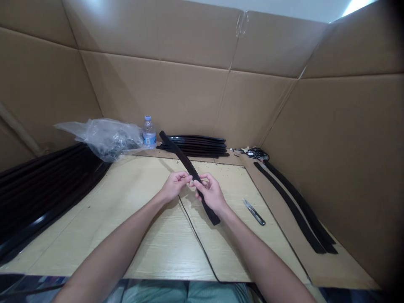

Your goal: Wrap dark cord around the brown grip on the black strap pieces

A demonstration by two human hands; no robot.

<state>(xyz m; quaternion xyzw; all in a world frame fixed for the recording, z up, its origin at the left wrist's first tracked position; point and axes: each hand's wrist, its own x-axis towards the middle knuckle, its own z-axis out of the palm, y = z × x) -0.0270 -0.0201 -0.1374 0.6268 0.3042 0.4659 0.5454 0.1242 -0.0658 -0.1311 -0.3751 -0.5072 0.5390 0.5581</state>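
A long black strip (pixel 181 155) is held slanting over the table, its far end up to the left and its near end down to the right. My right hand (pixel 209 191) is closed around its middle, thumb on top. My left hand (pixel 174 185) is closed in a pinch at the strip's left edge, where a row of small notches or stitches shows. A thin black cord (pixel 196 236) runs up from the table's front edge to my left hand and disappears under it. Its end is hidden by the fingers.
Small thread snips (pixel 254 211) lie right of my hands. More black strips (pixel 293 206) rest at the right, near a tangle of cord (pixel 257 153). Behind stand a strip stack (pixel 195 146), a water bottle (pixel 149 134) and a plastic bag (pixel 109 136). Long glossy black pieces (pixel 47 189) lie left. Cardboard walls surround the table.
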